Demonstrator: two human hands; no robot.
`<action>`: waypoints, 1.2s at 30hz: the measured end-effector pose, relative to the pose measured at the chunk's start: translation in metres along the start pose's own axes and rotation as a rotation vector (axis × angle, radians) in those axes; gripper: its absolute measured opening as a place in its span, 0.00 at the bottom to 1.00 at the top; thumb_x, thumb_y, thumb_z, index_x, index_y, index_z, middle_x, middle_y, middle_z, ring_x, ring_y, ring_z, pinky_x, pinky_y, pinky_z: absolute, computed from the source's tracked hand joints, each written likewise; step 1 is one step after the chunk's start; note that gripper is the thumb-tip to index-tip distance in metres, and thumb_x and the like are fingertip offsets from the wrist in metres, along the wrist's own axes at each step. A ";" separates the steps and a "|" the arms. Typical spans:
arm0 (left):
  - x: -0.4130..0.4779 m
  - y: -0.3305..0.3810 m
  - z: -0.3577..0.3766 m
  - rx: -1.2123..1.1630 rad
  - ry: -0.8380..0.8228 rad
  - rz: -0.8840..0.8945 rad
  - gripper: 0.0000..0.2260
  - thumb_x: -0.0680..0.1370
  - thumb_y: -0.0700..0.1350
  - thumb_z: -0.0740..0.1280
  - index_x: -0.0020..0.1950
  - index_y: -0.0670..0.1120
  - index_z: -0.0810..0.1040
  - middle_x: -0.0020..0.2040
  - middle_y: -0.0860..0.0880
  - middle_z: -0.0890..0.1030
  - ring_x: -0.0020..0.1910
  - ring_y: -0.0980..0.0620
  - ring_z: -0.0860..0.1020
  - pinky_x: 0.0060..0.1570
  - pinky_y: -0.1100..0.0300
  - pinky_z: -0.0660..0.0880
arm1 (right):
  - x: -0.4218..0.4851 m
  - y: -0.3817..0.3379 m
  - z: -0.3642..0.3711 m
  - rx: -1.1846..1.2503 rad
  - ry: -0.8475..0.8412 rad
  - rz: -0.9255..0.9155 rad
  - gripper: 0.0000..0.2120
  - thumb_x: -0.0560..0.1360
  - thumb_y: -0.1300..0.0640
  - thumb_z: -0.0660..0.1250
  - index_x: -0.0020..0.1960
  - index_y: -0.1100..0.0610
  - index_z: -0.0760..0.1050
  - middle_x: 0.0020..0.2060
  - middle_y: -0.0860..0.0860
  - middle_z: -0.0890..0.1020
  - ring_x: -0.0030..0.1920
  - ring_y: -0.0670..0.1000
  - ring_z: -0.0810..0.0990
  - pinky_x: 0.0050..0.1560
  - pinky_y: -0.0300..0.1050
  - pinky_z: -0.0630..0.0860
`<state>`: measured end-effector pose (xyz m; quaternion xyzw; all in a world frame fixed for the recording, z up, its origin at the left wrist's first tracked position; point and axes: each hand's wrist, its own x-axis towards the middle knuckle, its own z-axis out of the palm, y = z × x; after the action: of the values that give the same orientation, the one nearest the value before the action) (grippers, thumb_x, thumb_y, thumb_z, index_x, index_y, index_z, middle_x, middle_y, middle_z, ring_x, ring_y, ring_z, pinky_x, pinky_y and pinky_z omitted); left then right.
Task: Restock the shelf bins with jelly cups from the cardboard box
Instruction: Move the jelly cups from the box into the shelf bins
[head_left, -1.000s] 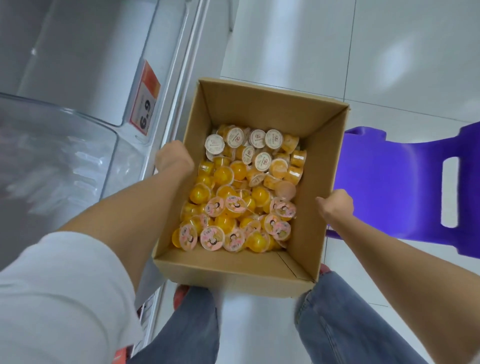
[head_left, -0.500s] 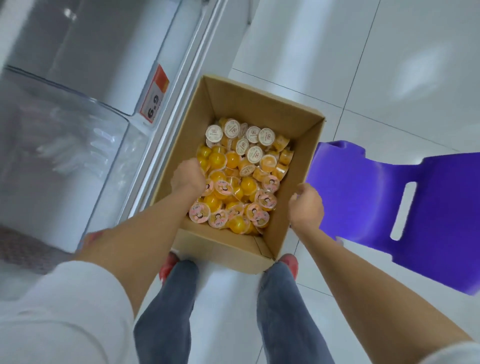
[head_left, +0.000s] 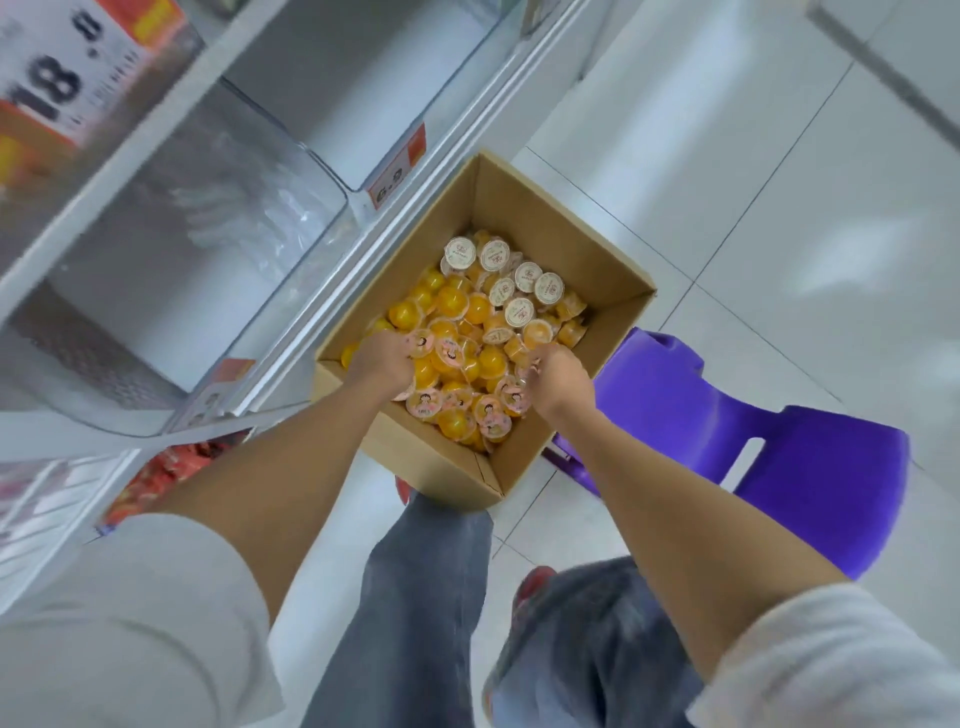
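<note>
Grip moves from the walls of the cardboard box (head_left: 431, 460) on the floor into its heap of jelly cups (head_left: 470, 317), where our left hand (head_left: 382, 364) and right hand (head_left: 560, 378) each curl round a few, so we judge scooping for the clear shelf bin (head_left: 218, 244) is starting.

One box (head_left: 566, 244), dozens of jelly cups (head_left: 478, 312), one chair (head_left: 810, 467).
</note>
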<state>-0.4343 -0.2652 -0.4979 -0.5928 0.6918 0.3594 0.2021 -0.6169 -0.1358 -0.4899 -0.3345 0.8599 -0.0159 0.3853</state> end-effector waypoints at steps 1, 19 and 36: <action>-0.003 0.000 -0.004 -0.013 -0.003 -0.012 0.11 0.77 0.37 0.61 0.57 0.40 0.80 0.58 0.41 0.80 0.58 0.40 0.77 0.54 0.50 0.75 | 0.003 -0.005 -0.007 -0.026 -0.019 -0.003 0.12 0.77 0.64 0.61 0.58 0.60 0.76 0.55 0.57 0.79 0.50 0.59 0.80 0.49 0.52 0.80; 0.027 -0.002 0.007 -0.418 0.042 -0.368 0.16 0.76 0.35 0.61 0.62 0.41 0.78 0.63 0.42 0.77 0.57 0.44 0.78 0.53 0.50 0.78 | 0.168 -0.062 -0.060 -0.583 -0.407 -0.421 0.12 0.75 0.63 0.57 0.53 0.56 0.77 0.50 0.55 0.82 0.45 0.54 0.81 0.45 0.52 0.81; 0.113 -0.017 0.146 -0.632 0.297 -0.637 0.11 0.77 0.38 0.59 0.51 0.44 0.82 0.53 0.47 0.82 0.50 0.48 0.80 0.45 0.55 0.77 | 0.334 -0.048 0.030 -0.695 -0.398 -0.720 0.10 0.76 0.57 0.64 0.56 0.57 0.77 0.53 0.54 0.81 0.52 0.55 0.79 0.54 0.49 0.78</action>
<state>-0.4638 -0.2345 -0.6778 -0.8528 0.3537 0.3840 0.0107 -0.7295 -0.3623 -0.7152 -0.7124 0.5560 0.2022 0.3774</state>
